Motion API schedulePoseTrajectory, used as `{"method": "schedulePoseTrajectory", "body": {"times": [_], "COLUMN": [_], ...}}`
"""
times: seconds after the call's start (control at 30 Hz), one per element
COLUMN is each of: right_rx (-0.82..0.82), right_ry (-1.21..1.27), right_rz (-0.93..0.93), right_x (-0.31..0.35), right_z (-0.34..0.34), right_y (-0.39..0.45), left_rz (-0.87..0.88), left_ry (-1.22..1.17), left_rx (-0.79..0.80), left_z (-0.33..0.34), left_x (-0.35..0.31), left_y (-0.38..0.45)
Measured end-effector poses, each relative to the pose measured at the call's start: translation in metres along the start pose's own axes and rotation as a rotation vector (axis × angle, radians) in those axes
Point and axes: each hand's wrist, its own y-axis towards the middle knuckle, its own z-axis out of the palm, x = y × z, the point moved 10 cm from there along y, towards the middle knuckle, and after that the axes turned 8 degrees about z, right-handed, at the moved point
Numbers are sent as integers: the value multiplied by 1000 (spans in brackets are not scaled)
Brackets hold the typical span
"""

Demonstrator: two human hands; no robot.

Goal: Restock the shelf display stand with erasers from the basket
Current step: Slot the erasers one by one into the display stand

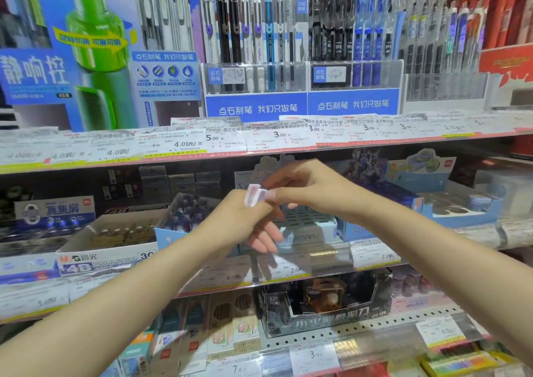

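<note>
Eraser (255, 194) — upright, between both hands

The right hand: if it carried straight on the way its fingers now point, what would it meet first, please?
The right hand points left, its fingers pinching a small pink eraser. Going straight on, it would probably meet the left hand first, which seems to touch the eraser already, though depth is unclear.
</note>
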Motion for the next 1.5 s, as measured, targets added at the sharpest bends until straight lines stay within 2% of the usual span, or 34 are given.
{"method": "schedulePoseTrajectory", "body": {"times": [0.07,0.27,0.43,0.57,0.67,0.77,0.8,0.87,0.97,1.07,1.17,1.2,1.27,1.3,1.37,1.5], "right_rx": [47,40,20,-76,-9,-13,-16,19,135,137,15,-35,-101,-128,-196,-241], "right_ry": [46,174,341,508,457,468,426,190,-122,-171,-116,-107,-202,-274,-326,-233], "right_rz": [12,11,13,57,79,101,103,118,111,79,73,76,78,70,40,48], "right_x": [3,0,2,-13,-17,-17,-18,-19,-15,-9,-9,-11,-14,-15,-13,-20], "right_z": [8,16,5,-10,7,13,12,15,30,32,14,7,2,2,3,8], "right_y": [1,11,24,31,33,32,32,32,29,34,47,50,57,60,65,73], "left_rz": [-22,11,40,97,121,94,75,46,58,80,188,271,439,473,401,373], "left_ry": [-44,-95,-85,-29,13,97,98,99,199,305,454,582,877,1006,1211,1414], "left_rx": [2,20,-91,-215,-289,-381,-397,-394,-321,-291,-289,-242,-16,127,307,374], "left_z": [-1,-10,-37,-54,-64,-76,-78,-81,-76,-74,-74,-66,-33,-15,3,13], "left_x": [-2,-6,-1,0,-4,-5,-4,-4,-14,-18,-21,-24,-24,-15,8,24], "left_y": [-3,-11,-17,-25,-25,-24,-24,-22,-17,-11,-11,-13,-19,-22,-25,-28]}}
